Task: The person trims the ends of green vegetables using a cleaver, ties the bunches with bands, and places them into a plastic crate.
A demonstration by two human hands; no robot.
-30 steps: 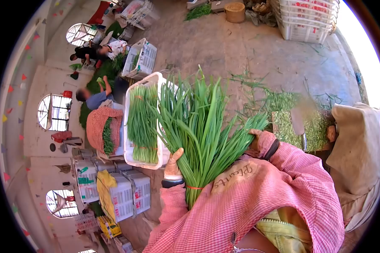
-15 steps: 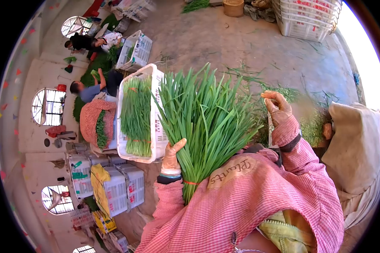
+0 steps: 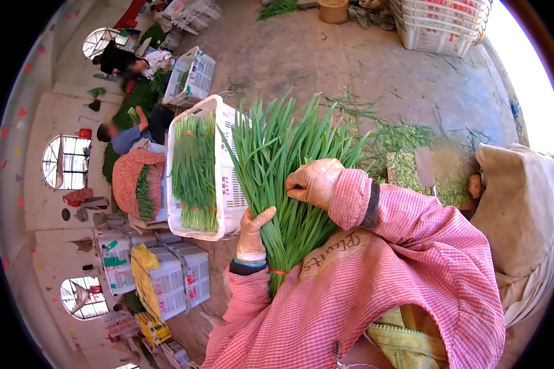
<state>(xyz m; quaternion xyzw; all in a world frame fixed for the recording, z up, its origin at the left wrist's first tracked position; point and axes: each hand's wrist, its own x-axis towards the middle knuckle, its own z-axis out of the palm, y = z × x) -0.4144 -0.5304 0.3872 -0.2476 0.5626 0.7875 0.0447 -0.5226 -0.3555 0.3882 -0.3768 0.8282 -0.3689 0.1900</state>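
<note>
In the head view, the left hand [image 3: 252,237], in a pale glove, is closed around the lower stems of a thick bunch of green chives [image 3: 289,166], thumb up along the near side, just above an orange rubber band [image 3: 279,271] that binds the stalks. The bunch stands almost upright against the person's chest, its leaves fanning out and up toward the concrete floor [image 3: 326,61] beyond. The right hand [image 3: 314,181], also gloved, rests on the middle of the bunch with its fingers curled into the leaves, pinching some of them; the pink checked sleeve [image 3: 400,234] crosses in front of the stems. Just to the left of the bunch, touching its outer leaves in this view, a white plastic crate [image 3: 231,190] sits on the floor with more bundled chives [image 3: 194,166] laid lengthwise inside it. Beside the crate's far left wall is a round basket lined with pink cloth [image 3: 126,178], holding a small bundle of greens. Below that, near the lower left, stand stacked white crates [image 3: 184,277] with a yellow cloth [image 3: 144,270] draped over one. To the right of the bunch, loose green trimmings [image 3: 412,154] lie scattered over the floor. At the upper left, other people [image 3: 126,135] sit among piles of greens, well apart from the hands, and a stack of empty white crates [image 3: 440,24] stands at the top right.
</note>
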